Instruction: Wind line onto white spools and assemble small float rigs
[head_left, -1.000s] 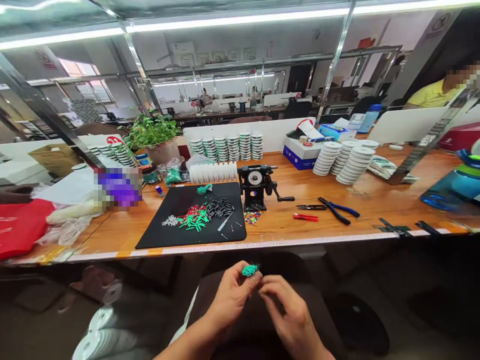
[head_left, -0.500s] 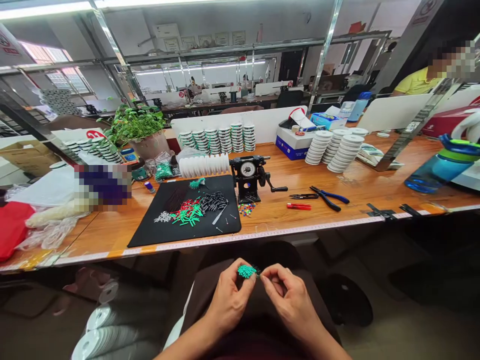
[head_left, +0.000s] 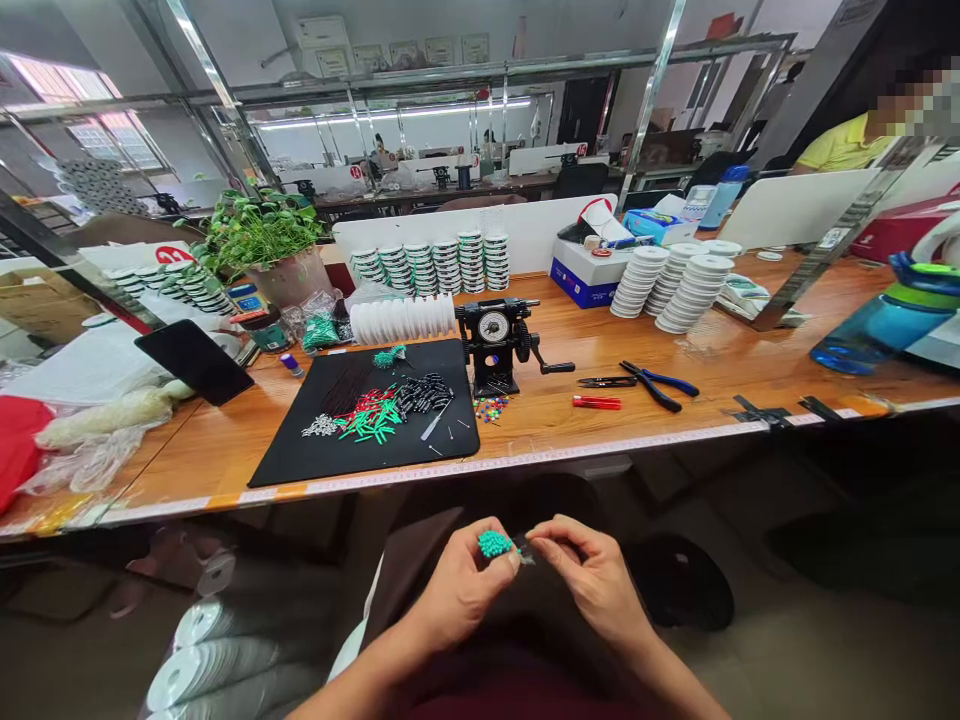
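Over my lap, my left hand (head_left: 469, 585) is closed around a bundle of green-tipped thin pieces (head_left: 494, 543), their round ends facing up. Something thin and pale sticks out of the bundle on the side toward my other hand. To its right, my right hand (head_left: 589, 570) is pinched, thumb against forefinger; whatever is between the fingertips is too small to make out. On the table beyond, a black mat (head_left: 300, 450) carries green tubes (head_left: 371, 420), red pieces, black pieces (head_left: 427, 393) and small silvery parts (head_left: 320, 426). A similar green-tipped bundle (head_left: 388, 356) lies at the mat's back.
A black hand-crank winder (head_left: 495, 340) with white spools (head_left: 401, 320) stands behind the mat. Blue-handled pliers (head_left: 660, 385), snips (head_left: 606, 382) and red sticks (head_left: 596, 402) lie to its right. Farther right are stacked white spools (head_left: 694, 295) and a blue bottle (head_left: 885, 320).
My right hand has drawn a little to the right, widening the gap from my left hand. The left hand keeps its hold on the green-tipped bundle. The camera view has shifted slightly.
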